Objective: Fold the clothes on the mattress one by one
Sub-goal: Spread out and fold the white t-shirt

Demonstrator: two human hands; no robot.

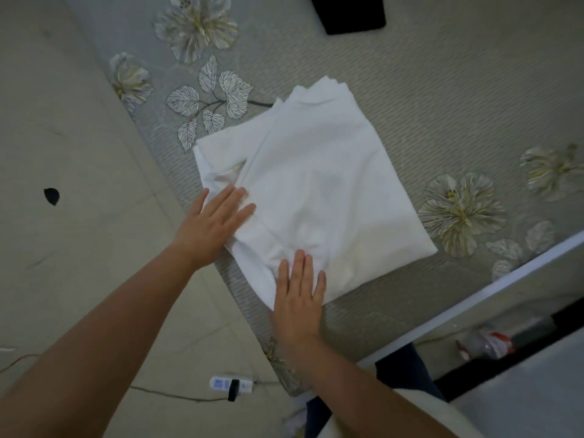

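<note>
A white garment (319, 184) lies folded into a rough rectangle on the grey floral mattress (442, 90), close to its near edge. My left hand (215, 222) lies flat with straight fingers on the garment's left edge. Flat on the near corner of the garment rests my right hand (298, 298), fingers straight and together. A black garment (347, 12) lies at the far top of the mattress, partly cut off by the frame.
Tiled floor (63, 153) lies left of the mattress, with a small dark object (51, 196) on it. A white power strip (230, 384) and cable lie on the floor near me. A white ledge (474, 298) borders the mattress at right, clutter beneath it.
</note>
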